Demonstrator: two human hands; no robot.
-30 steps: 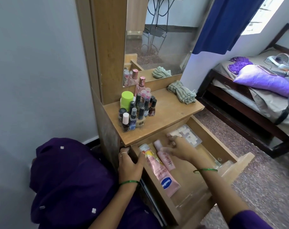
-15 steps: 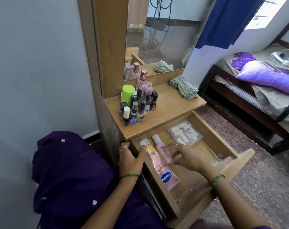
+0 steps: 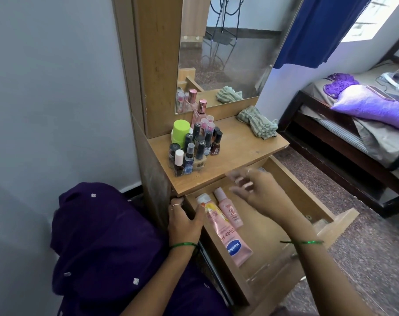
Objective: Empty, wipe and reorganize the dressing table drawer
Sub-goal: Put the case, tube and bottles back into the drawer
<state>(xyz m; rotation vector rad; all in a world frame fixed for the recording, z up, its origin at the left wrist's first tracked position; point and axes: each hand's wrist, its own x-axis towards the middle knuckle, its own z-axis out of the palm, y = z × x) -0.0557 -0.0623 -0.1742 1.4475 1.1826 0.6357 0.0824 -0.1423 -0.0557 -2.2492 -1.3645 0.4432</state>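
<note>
The wooden drawer (image 3: pixel 292 179) of the dressing table stands pulled out. Along its left side lie a long pink Vaseline tube (image 3: pixel 230 242), a small pink bottle (image 3: pixel 229 210) and a white-capped yellow tube (image 3: pixel 206 205). My left hand (image 3: pixel 185 222) grips the drawer's left wall, thumb inside. My right hand (image 3: pixel 260 195) hovers, blurred, over the back of the drawer with fingers spread. It hides most of a clear packet (image 3: pixel 261 170); only a sliver shows behind the fingers.
On the tabletop stand a cluster of nail polish bottles (image 3: pixel 194 147), a green-capped jar (image 3: pixel 181 130) and a crumpled striped cloth (image 3: pixel 258 123) below the mirror (image 3: pixel 228 53). A clear tray (image 3: pixel 269 270) sits at the drawer's front. A bed (image 3: pixel 353 137) is to the right.
My right hand drew back toward the tubes, then swung out again to the back of the drawer, over the clear packet. My left hand stayed on the drawer's side.
</note>
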